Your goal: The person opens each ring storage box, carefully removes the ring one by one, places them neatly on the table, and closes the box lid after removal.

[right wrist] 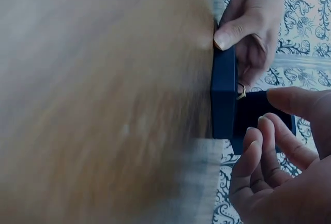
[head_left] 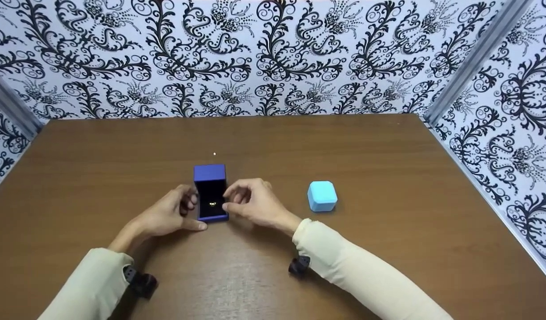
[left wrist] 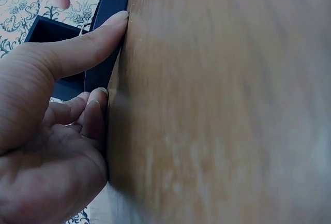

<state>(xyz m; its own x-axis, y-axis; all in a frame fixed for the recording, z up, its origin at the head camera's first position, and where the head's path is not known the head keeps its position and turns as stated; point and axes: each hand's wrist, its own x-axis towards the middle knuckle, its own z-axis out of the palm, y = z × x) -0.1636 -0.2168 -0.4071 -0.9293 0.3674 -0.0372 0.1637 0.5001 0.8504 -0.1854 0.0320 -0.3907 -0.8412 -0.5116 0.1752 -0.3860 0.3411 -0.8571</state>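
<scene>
A dark blue ring box (head_left: 210, 172) stands on the table with its lid raised. A gold ring (head_left: 212, 204) sits upright in its black lining; the ring (right wrist: 241, 92) also shows in the right wrist view. At the box's left front corner my left hand (head_left: 164, 215) holds the base, thumb (left wrist: 98, 43) across the front and fingers by the side. My right hand (head_left: 255, 204) is at the box's right edge, its fingers loosely bent and thumb apart from them. Whether those fingertips touch the box I cannot tell.
A closed turquoise box (head_left: 322, 196) with rounded corners stands to the right of my right hand. A tiny bright speck (head_left: 214, 154) lies behind the ring box. Patterned walls (head_left: 273, 58) rise behind the brown wooden table (head_left: 366, 146) and at its sides.
</scene>
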